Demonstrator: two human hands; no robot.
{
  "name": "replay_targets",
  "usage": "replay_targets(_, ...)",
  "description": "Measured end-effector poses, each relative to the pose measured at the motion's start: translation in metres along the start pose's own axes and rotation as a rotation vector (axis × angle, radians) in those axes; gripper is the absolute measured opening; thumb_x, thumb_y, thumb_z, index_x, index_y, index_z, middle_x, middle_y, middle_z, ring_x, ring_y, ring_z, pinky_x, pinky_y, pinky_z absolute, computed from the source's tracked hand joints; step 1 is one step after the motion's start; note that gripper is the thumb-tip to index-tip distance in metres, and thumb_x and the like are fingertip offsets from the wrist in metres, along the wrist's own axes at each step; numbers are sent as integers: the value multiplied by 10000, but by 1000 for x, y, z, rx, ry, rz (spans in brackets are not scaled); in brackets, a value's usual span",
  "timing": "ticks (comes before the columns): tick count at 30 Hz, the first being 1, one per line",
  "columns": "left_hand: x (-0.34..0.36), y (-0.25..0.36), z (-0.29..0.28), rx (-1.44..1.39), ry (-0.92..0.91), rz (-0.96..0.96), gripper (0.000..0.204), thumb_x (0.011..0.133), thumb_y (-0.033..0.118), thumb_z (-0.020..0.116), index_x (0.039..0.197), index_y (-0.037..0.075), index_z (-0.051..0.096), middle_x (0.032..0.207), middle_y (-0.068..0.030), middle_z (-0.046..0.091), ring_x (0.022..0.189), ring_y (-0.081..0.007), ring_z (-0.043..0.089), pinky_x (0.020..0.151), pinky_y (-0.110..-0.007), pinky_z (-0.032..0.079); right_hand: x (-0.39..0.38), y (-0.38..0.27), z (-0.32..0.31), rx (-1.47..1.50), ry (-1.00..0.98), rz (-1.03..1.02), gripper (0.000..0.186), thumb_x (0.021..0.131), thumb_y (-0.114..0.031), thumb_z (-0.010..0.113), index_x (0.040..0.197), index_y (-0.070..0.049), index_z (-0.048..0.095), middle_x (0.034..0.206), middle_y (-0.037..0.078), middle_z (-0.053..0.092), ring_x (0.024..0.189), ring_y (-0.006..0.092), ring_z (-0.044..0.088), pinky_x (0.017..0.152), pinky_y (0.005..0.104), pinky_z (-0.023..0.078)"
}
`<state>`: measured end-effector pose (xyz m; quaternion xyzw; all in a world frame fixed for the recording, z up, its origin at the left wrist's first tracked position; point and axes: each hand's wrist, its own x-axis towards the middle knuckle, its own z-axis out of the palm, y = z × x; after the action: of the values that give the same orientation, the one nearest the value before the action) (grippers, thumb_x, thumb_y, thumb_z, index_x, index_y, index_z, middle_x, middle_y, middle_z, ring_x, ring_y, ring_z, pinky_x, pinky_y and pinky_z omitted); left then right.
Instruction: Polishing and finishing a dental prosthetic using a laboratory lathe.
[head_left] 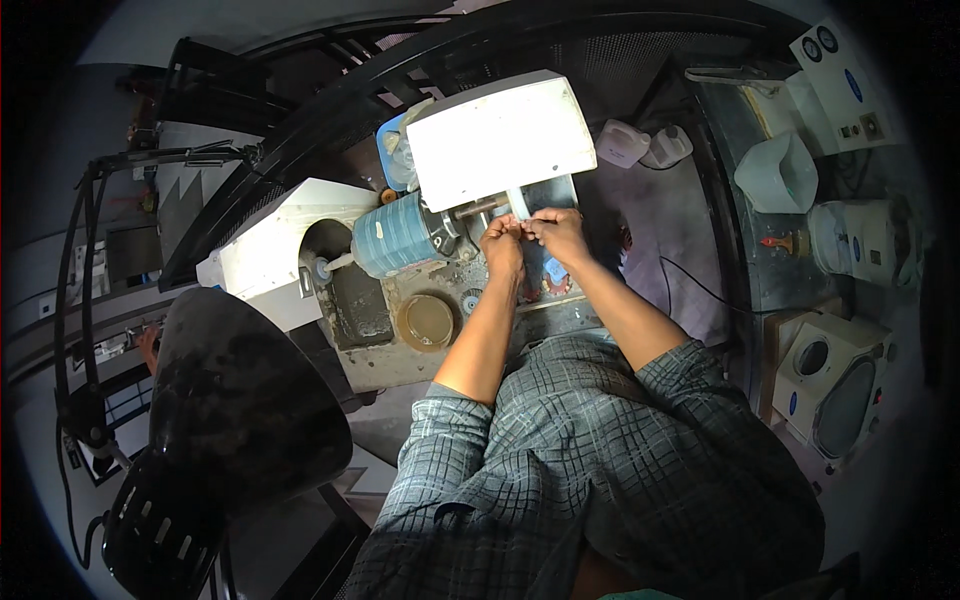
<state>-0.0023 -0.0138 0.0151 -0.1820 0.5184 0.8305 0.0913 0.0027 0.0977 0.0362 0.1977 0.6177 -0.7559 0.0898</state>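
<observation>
My left hand (503, 250) and my right hand (560, 236) are close together in front of a white polishing wheel (518, 204). Fingers of both hands are pinched around something small, too hidden to name, held at the wheel's near edge. The wheel sits on the right-hand shaft (477, 207) of a bench lathe with a blue-green motor (396, 237). Above it hangs a brightly lit white hood (505, 140). Just below my right hand lie a small blue piece (556, 270) and red pieces that resemble dental models.
A round bowl (426, 322) of murky liquid stands on the dirty bench, left of my forearms. A black lamp (235, 390) fills the lower left. A second white hood (285, 240) stands left. Jugs (622, 143) and machines are at right. Another person's hand (149, 346) shows far left.
</observation>
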Motion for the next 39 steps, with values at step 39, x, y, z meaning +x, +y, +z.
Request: replay_targets(39,1,10,-3,82,44,-9,98,892,30,498,860,-6,583,734,-46,602,611,-107,546,556,-239,456,-3,-2,8,2,-39,110,75,762,-23,630,827,7,654,704,64,652,585,102,595,492,206,438)
